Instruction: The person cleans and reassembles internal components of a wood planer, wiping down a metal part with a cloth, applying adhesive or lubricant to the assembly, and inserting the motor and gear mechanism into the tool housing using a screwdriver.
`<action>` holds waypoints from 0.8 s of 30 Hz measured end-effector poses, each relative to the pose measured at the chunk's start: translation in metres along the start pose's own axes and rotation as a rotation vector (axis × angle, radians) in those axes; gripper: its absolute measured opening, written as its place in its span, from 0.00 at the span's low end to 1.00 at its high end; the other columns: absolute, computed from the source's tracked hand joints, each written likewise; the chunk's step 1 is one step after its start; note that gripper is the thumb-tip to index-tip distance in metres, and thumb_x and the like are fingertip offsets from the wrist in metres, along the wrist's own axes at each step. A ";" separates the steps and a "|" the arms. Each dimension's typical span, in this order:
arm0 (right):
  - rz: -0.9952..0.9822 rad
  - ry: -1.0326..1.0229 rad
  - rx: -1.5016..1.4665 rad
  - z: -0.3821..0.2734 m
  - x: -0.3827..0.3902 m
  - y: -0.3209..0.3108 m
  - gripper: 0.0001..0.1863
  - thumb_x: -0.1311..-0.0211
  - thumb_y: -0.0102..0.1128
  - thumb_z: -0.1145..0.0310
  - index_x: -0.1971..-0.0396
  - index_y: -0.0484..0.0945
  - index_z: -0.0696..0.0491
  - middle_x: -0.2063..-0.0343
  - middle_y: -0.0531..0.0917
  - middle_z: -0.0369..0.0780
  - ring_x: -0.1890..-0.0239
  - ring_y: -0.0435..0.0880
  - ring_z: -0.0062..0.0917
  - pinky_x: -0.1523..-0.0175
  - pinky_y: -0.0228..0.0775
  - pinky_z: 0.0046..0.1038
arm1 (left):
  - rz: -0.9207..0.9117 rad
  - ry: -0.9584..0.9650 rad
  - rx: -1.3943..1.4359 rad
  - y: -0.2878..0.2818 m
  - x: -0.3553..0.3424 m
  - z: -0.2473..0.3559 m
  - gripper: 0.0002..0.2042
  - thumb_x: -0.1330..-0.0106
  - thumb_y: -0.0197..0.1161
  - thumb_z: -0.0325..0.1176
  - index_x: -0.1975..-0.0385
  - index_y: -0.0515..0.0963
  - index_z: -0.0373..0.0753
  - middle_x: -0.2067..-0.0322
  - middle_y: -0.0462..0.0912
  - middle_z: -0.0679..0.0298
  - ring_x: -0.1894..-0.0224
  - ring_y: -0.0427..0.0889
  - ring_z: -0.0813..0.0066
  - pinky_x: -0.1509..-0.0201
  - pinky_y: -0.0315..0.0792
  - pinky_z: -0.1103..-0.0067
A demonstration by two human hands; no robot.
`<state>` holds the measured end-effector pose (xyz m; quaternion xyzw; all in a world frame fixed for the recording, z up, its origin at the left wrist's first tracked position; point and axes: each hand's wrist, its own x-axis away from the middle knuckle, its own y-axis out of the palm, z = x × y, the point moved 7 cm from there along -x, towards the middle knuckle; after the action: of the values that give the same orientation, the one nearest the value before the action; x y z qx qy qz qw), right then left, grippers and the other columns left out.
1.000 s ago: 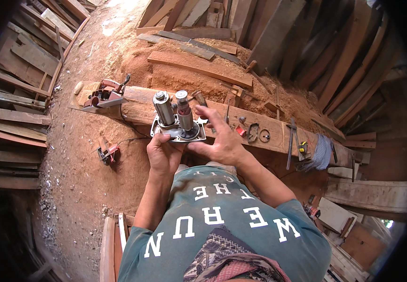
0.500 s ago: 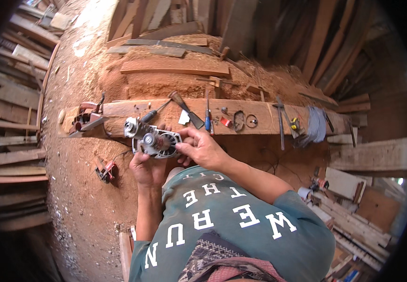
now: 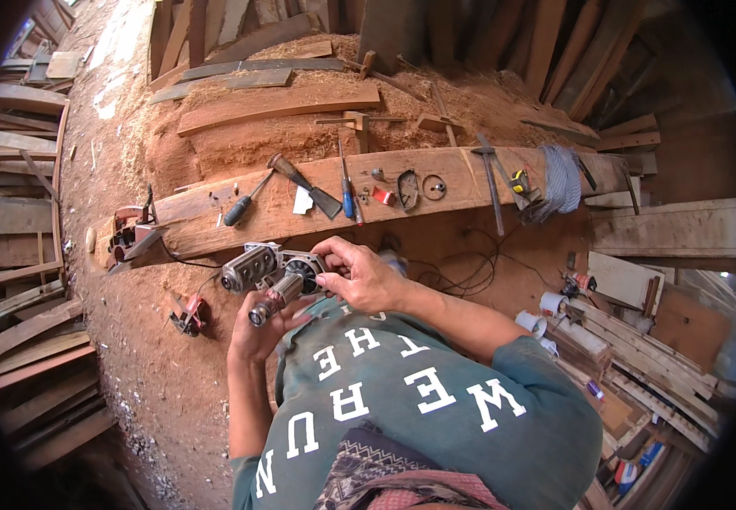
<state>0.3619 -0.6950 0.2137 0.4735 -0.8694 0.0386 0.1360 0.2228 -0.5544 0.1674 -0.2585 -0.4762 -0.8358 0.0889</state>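
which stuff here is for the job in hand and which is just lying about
In the job:
- motor part, between left hand and right hand
- probably the blue screwdriver and dark screwdriver

Likely just lying about:
- chisel
- tape measure
- coiled rope

bare timber beam (image 3: pixel 464 189) leaves passage between the black ring (image 3: pixel 437 186) and dark metal bar (image 3: pixel 493 191); the held motor assembly (image 3: pixel 295 276) obstructs the near left.
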 end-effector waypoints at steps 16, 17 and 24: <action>-0.128 -0.524 0.945 -0.053 0.014 0.007 0.23 0.39 0.66 0.75 0.44 0.74 0.63 0.66 0.83 0.49 0.63 0.87 0.44 0.59 0.81 0.41 | 0.006 -0.317 -0.381 0.023 0.018 -0.011 0.18 0.25 0.67 0.35 0.41 0.76 0.35 0.61 0.85 0.64 0.60 0.86 0.76 0.55 0.83 0.76; -0.139 -0.553 1.030 -0.059 0.017 0.012 0.23 0.41 0.66 0.76 0.45 0.74 0.62 0.67 0.82 0.47 0.65 0.86 0.41 0.59 0.81 0.40 | -0.014 -0.279 -0.444 0.026 0.012 -0.012 0.17 0.26 0.67 0.34 0.42 0.76 0.36 0.62 0.84 0.66 0.61 0.85 0.77 0.56 0.82 0.77; -0.127 -0.820 1.469 -0.121 0.040 0.044 0.27 0.40 0.62 0.67 0.41 0.81 0.60 0.68 0.78 0.36 0.67 0.79 0.26 0.64 0.74 0.24 | 0.187 0.484 -0.955 0.063 -0.012 -0.006 0.08 0.30 0.69 0.29 0.54 0.83 0.35 0.64 0.89 0.66 0.63 0.85 0.80 0.56 0.80 0.76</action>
<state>0.3286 -0.6801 0.3436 0.4662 -0.5754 0.4117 -0.5311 0.2561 -0.5935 0.2056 -0.1112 0.0157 -0.9834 0.1426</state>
